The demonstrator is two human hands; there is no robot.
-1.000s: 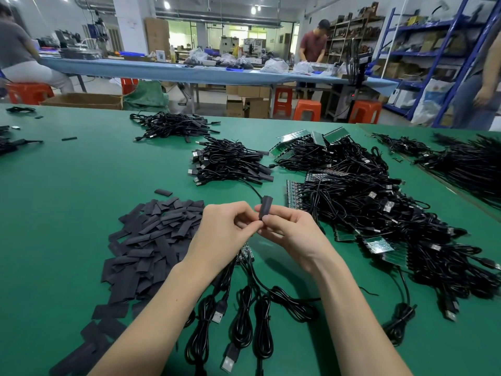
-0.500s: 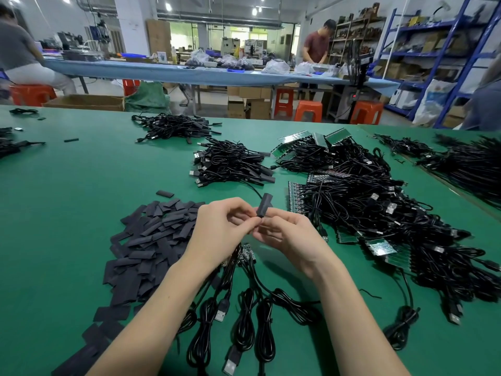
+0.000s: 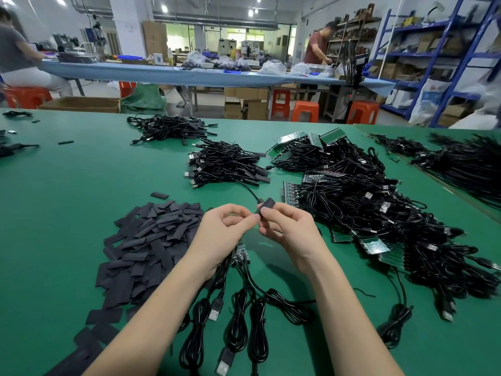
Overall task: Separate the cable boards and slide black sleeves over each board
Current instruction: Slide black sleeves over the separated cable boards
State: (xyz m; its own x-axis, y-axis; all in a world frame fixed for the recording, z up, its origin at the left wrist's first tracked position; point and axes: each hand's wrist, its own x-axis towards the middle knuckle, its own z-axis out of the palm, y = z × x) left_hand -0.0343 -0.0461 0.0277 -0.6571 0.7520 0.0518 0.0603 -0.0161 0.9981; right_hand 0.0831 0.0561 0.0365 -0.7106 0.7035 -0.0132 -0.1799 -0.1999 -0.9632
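A black sleeve [image 3: 266, 205] stands tilted between my fingertips above the green table [image 3: 67, 202]. My right hand [image 3: 291, 230] pinches its lower end; my left hand [image 3: 223, 232] has curled fingers meeting it from the left. What lies inside the sleeve is hidden. Under my left wrist a strip of small joined boards [image 3: 240, 255] lies with several coiled black USB cables [image 3: 238, 327] trailing toward me. A heap of flat black sleeves [image 3: 146, 245] lies to the left.
A big tangle of cables with green board panels [image 3: 379, 226] fills the right. Two bundles of sleeved cables [image 3: 227, 164] lie beyond my hands. More cable heaps [image 3: 466, 164] sit far right. People work at a long bench behind.
The sleeve has tipped further to the right and sits slightly higher between my fingertips. Both hands stay in the same spot over the table.
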